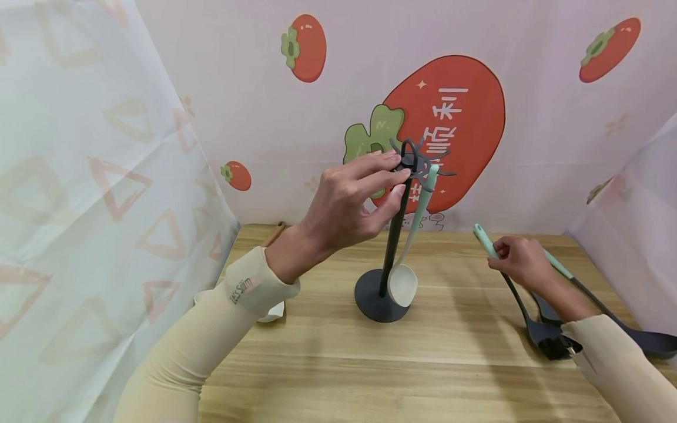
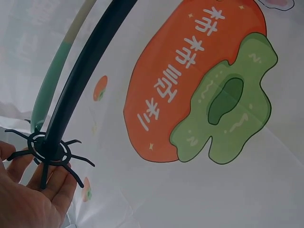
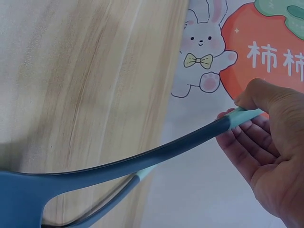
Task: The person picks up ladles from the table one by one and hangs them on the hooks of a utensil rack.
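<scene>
A dark utensil stand (image 1: 394, 235) with a round base and a ring of hooks rises from the wooden table. My left hand (image 1: 344, 200) holds its top, fingers and thumb curved about the hook ring (image 2: 45, 147). From one hook hangs a ladle with a mint handle and a pale bowl (image 1: 403, 286). At the right, my right hand (image 1: 520, 258) pinches the mint handle (image 1: 483, 238) of a kitchen utensil with a dark shaft (image 3: 142, 158). Its dark head is partly hidden by the wrist camera in the head view, so its exact kind is unclear.
Beside the right forearm lies a dark ladle (image 1: 653, 343) with a mint handle; another dark utensil (image 1: 547, 308) lies partly under the hand. Behind the left forearm, a white object (image 1: 272, 312) and a brown handle (image 1: 274, 234) show partly. Printed sheets enclose the table (image 1: 328, 364).
</scene>
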Motion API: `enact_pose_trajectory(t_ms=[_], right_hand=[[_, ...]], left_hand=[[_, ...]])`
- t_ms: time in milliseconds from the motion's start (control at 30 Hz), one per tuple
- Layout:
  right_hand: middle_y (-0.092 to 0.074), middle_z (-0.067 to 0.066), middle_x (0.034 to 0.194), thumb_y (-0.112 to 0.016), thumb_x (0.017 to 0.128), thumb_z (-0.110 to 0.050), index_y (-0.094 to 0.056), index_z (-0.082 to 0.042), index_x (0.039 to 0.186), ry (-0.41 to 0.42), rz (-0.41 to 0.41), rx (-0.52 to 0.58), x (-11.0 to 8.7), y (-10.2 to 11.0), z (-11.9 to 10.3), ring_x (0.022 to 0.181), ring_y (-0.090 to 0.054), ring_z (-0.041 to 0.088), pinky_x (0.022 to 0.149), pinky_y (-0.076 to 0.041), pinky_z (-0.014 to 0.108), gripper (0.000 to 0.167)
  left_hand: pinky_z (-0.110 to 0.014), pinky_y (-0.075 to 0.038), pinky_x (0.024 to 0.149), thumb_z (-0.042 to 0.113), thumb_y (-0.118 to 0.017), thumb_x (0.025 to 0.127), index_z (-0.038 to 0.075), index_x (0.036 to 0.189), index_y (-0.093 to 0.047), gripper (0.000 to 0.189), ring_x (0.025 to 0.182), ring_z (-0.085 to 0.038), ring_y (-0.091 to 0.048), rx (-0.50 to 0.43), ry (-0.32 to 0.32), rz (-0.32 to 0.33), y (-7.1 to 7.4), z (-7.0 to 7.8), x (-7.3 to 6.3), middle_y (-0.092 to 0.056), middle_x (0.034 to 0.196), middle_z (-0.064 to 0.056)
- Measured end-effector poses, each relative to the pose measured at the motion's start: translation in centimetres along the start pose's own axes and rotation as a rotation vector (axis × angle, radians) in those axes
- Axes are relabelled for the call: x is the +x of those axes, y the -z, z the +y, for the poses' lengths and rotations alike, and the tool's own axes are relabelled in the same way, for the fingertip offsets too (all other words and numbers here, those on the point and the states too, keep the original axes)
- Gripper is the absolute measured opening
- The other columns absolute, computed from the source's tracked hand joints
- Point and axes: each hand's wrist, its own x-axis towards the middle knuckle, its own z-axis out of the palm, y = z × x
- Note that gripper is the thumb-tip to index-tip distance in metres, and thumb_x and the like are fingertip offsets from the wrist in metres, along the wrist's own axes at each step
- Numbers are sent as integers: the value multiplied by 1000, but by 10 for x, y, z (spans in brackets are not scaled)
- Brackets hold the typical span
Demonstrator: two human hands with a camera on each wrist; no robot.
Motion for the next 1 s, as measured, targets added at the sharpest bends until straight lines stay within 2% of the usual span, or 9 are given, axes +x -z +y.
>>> enact_pose_trajectory(t_ms=[633,800,1000], right_hand=[[-76,14,83,-82,87,-7,-75,10,104,28,61,-16,-11,8,0,67,-67,18,56,-48,26,25],[-75,13,80,-84,84,-3,-75,9,99,65,106,-26,-12,12,-3,66,-67,19,55,-47,25,21],[-75,13,78,-86,80,-1,-76,8,95,114,167,-27,-12,16,-5,64,-66,14,54,-48,23,20]], left_hand=[[-38,-55,107,11,-74,95,-1,116,-80,25,115,-33,-75,1,-2,1,1,0,0,-78,114,-20],[-38,-54,108,10,-74,94,-1,115,-81,25,115,-33,-75,1,-5,7,1,0,0,-78,114,-20],[-38,-54,108,10,-74,94,-2,115,-80,25,115,-33,-75,-5,-6,6,0,0,0,-78,114,-21]])
